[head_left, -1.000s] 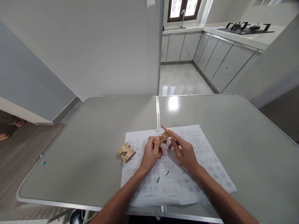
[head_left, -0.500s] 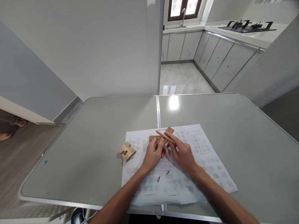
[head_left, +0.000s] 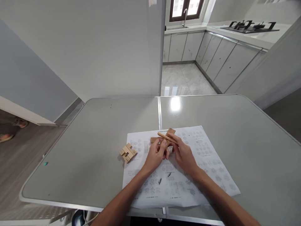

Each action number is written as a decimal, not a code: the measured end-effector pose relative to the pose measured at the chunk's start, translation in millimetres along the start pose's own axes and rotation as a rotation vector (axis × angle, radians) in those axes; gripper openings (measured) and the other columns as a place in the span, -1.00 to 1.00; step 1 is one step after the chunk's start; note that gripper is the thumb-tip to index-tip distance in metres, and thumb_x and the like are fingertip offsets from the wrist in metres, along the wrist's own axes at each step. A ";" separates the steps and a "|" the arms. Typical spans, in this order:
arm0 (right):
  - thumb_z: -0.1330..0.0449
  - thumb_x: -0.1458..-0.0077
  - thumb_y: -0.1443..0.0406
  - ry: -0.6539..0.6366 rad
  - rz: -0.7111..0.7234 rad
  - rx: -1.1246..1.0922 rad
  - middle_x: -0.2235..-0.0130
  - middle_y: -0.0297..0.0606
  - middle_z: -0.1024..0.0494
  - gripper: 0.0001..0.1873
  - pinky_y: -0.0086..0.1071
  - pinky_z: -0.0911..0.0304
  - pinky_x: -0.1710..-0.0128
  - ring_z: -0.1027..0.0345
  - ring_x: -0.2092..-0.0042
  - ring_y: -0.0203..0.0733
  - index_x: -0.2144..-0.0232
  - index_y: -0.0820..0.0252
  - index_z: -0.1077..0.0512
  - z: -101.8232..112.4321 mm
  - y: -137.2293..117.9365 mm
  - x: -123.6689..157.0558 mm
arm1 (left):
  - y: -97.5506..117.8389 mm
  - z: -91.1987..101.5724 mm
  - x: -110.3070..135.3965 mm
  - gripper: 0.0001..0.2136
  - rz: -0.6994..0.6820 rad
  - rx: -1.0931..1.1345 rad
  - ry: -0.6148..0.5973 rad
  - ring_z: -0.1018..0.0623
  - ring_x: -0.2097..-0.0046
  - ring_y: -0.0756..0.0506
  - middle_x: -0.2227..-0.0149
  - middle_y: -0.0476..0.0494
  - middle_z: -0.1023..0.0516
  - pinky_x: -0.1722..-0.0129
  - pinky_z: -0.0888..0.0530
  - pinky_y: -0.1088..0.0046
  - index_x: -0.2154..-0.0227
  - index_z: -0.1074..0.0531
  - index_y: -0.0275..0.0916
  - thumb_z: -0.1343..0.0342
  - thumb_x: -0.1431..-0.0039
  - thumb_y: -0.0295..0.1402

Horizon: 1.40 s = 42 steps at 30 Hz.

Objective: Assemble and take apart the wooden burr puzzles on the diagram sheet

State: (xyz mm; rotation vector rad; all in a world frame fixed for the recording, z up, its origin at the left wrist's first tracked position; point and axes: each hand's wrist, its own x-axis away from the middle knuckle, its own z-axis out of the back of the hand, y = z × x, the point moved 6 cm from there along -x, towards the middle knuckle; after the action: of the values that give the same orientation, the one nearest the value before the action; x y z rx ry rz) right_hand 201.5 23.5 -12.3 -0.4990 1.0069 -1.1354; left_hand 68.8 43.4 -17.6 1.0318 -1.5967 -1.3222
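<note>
My left hand (head_left: 155,156) and my right hand (head_left: 183,153) meet above a printed paper sheet (head_left: 199,163) on the grey table (head_left: 94,141). Between the fingertips sit crossed wooden puzzle pieces (head_left: 167,137). My left fingers pinch the lower brown pieces. My right fingers pinch a thin light stick that lies across them, pointing left. A separate cluster of joined wooden blocks (head_left: 128,153) lies on the table just left of my left hand, at the sheet's left edge.
The table has a seam (head_left: 159,113) down its middle and rounded edges. A white wall panel (head_left: 98,47) stands behind it. Beyond on the right is a kitchen with cabinets (head_left: 211,53). Someone's foot in a shoe (head_left: 7,137) shows at the far left.
The thin stick in my right hand swung from pointing up-left and away to lying nearly flat across the brown pieces. Both hands stayed close together over the sheet.
</note>
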 end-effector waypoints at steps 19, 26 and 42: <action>0.02 -0.50 0.29 0.044 0.005 -0.029 0.12 -0.17 -0.73 -0.61 -0.31 -0.54 0.33 -0.61 0.33 -0.17 -0.25 0.05 -0.41 3.2 3.9 0.3 | -0.8 -0.2 3.9 -0.56 -0.001 -0.026 -0.003 -0.20 0.60 0.04 0.65 0.20 -0.23 0.52 -0.19 0.49 0.10 -0.38 -0.25 -0.01 -0.43 0.10; 0.02 -0.51 0.28 0.011 0.001 -0.072 0.02 -0.14 -0.72 -0.62 -0.28 -0.57 0.28 -0.56 0.36 -0.20 -0.25 0.04 -0.40 6.6 4.6 -2.0 | -1.0 -1.0 5.2 -0.54 0.003 -0.023 0.000 -0.19 0.60 0.06 0.62 0.19 -0.22 0.53 -0.16 0.49 0.11 -0.37 -0.24 -0.02 -0.42 0.12; 0.02 -0.48 0.34 -0.054 0.060 -0.104 0.03 -0.16 -0.71 -0.58 -0.28 -0.59 0.26 -0.66 0.28 -0.18 -0.29 0.03 -0.36 5.4 7.5 -1.1 | -0.2 1.9 6.0 -0.48 0.032 -0.028 0.020 -0.15 0.59 0.06 0.60 0.19 -0.17 0.55 -0.13 0.48 0.04 -0.41 -0.25 -0.04 -0.38 0.17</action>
State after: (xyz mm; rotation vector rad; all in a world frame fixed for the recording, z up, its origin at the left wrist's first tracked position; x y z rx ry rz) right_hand 209.9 26.6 -15.1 -0.5761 1.0305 -1.0153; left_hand 65.0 38.4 -17.6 0.9955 -1.5688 -1.3057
